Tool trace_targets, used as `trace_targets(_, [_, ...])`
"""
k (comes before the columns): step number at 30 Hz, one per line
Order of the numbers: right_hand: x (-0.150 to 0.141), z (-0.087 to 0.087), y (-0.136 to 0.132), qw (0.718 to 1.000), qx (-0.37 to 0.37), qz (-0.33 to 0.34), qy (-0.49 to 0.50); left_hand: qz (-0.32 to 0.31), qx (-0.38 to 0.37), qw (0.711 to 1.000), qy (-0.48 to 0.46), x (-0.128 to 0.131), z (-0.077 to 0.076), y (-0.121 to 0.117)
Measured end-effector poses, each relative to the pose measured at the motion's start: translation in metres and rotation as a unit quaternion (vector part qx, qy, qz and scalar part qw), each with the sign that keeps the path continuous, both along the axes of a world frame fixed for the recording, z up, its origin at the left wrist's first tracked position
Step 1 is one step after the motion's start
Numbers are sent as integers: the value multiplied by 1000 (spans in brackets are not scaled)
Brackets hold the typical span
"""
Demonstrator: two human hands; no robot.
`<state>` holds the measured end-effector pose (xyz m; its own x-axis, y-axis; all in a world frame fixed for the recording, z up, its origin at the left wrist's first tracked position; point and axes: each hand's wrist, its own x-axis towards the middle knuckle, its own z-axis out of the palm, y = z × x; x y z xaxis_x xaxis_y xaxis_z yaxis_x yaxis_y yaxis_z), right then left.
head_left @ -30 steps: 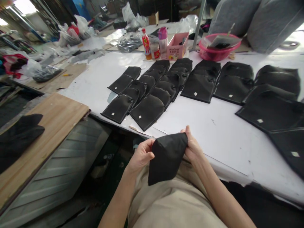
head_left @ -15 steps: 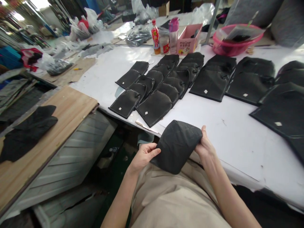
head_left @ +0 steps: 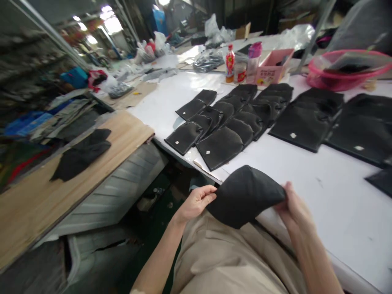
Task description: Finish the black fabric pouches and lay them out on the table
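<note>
A limp black leather-like piece is stretched between my two hands, just in front of the table edge and above my lap. My left hand pinches its left corner between thumb and fingers. The opposite corner is gripped by my right hand, whose fingers are partly behind the piece and a little blurred. Beyond it, overlapping rows of similar black pieces lie flat on the white table, several bearing a small white tag.
Along the table's back stand a red-labelled bottle, a purple-lidded bottle, a pink box and a pink basin. To my left, a wooden board carries a dark cloth. A dark gap separates board and table.
My view has swung left, so the scene sits further right. Both hands still hold the black piece, which is now pulled wider, its right corner lower.
</note>
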<state>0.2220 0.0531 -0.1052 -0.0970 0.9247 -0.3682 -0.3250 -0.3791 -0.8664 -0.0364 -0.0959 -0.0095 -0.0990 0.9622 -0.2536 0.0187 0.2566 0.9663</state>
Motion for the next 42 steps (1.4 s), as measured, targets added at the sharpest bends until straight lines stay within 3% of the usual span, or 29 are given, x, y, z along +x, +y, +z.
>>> trace_targets(4, [6,-12,6,998,20,13,-61,24,45,997,65,-22,13,-2])
trace_targets(7, [9,-18,10,997,21,8,-74,155,96,972,147,-63,28,-9])
trace_targets(10, [13,-14,8,996,9,24,-89,368,182,899,156,-130,44,-21])
trace_targets(13, [12,-5,5,994,5,37,-98,568,272,763,146,-203,56,-38])
trace_targets(14, [11,-1,4,995,10,41,-91,604,275,733,147,-222,57,-44])
trace_targets(15, [10,3,3,995,17,51,-80,622,269,722,139,-237,54,-50])
trace_targets(17, [6,14,-3,995,37,72,-62,608,236,751,103,-247,39,-55])
trace_targets(20, [2,28,-17,986,79,93,-113,569,191,799,46,-219,-13,-45])
trace_targets(22, [3,30,-21,959,147,102,-220,510,138,849,-3,-181,-59,-29])
trace_targets(23, [7,28,-20,951,154,76,-258,464,80,882,-26,-160,-81,-20])
trace_targets(25, [29,23,-14,931,152,18,-331,386,-15,921,-48,-114,-119,-3])
trace_targets(27, [69,20,-10,898,144,-38,-414,333,-67,938,-65,-70,-142,11])
trace_targets(29, [121,25,-14,850,127,-98,-501,280,-107,951,-72,-32,-149,20])
trace_targets(31, [174,33,-26,790,102,-158,-583,213,-133,966,-65,-3,-145,24])
trace_targets(35, [253,43,-48,698,52,-209,-683,68,-142,987,-25,35,-134,27])
trace_targets(40, [280,30,-49,617,85,-163,-765,44,-143,988,-36,66,-134,29])
trace_targets(42, [280,26,-43,602,104,-161,-775,47,-154,986,-36,73,-132,28])
